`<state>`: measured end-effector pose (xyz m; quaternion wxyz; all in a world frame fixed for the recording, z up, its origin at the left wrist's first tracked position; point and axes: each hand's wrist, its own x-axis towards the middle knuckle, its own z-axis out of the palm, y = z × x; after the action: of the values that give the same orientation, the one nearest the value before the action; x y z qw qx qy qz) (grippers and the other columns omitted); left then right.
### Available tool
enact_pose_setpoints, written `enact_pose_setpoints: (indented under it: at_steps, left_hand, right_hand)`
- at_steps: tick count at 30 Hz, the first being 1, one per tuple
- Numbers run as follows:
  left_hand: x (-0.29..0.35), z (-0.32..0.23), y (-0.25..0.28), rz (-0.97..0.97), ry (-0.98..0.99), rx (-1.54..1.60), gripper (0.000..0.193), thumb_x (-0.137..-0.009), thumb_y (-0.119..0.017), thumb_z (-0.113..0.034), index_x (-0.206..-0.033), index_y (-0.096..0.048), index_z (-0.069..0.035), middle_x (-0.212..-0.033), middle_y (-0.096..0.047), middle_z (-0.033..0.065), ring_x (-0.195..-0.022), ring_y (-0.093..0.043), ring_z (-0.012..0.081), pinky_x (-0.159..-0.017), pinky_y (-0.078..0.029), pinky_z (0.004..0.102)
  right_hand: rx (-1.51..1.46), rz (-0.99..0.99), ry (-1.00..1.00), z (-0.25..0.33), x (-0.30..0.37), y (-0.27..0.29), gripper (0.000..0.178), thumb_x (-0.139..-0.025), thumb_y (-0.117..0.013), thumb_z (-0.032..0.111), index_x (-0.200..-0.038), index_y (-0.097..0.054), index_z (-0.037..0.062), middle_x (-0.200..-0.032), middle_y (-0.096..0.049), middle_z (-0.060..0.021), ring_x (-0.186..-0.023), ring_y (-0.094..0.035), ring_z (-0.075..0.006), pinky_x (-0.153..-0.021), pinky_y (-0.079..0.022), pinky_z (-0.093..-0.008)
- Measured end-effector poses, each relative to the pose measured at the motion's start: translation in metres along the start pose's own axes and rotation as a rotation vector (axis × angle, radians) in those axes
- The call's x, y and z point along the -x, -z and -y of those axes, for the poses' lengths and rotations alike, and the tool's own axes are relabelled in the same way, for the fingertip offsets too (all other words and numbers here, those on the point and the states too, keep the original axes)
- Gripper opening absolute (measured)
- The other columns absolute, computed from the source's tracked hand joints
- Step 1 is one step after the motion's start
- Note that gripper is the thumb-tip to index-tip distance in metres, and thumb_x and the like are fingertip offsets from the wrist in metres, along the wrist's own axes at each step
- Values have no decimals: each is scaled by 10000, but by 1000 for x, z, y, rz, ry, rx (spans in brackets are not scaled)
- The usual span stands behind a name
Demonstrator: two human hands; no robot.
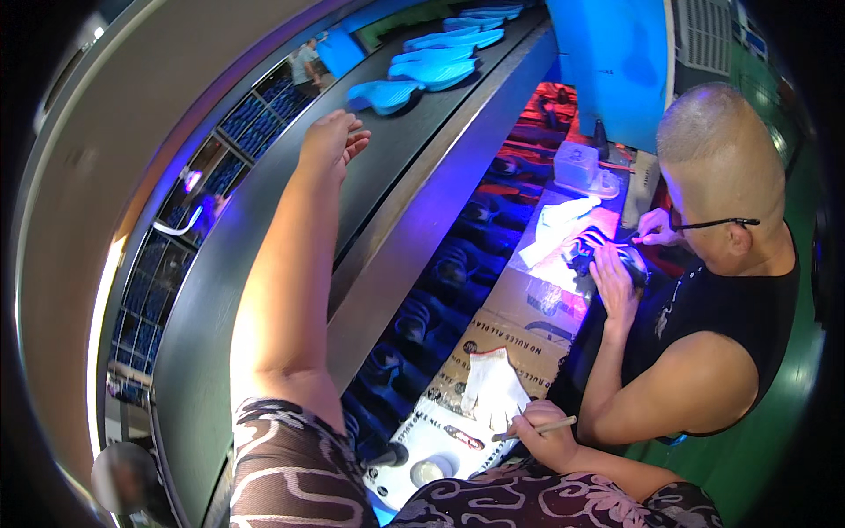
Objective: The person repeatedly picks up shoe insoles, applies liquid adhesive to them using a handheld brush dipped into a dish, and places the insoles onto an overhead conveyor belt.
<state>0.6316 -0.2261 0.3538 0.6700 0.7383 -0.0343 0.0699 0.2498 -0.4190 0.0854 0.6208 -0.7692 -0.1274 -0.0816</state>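
Note:
My left arm stretches out over a dark conveyor belt. At its end my left hand has loosely bent fingers, and I see nothing in them. Just beyond the fingertips lies the nearest blue shoe sole, apart from the hand. Several more blue soles line the belt farther on. Low on the right, my right hand is closed around a thin brush with a pale handle. Its dark tip points left over the bench, beside a white glove. A small round dish stands nearby.
At my right a co-worker handles a dark shoe under bright purple-white light. Cardboard covers part of the bench. A clear plastic box stands at its far end. Dark shoes fill a lower row beneath the belt's metal edge.

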Motion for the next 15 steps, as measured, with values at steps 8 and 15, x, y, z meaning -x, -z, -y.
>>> enact_pose_setpoints:
  at_steps: [8, 15]
  left_hand:
    - [326, -19, 123, 492, 53, -79, 387, -857, -642, -200, -1182, -528, -23, -923, -629, 95, -635, -589, 147, -634, -517, 281]
    - [665, 122, 260, -177, 407, -996, 564, -738, -693, -172, -1236, -503, 14, -1056, -615, 207, -946, -613, 307, -827, -490, 358]
  right_hand:
    - [-98, 25, -21, -7, 43, -39, 248, -878, -550, 111, -670, -653, 25, -587, -579, -97, -575, -558, -251, -584, -423, -360]
    - [-320, 234, -186, 7, 93, -103, 282, -928, -537, 184, -740, -663, 16, -609, -574, -39, -571, -526, -107, -544, -416, -262]
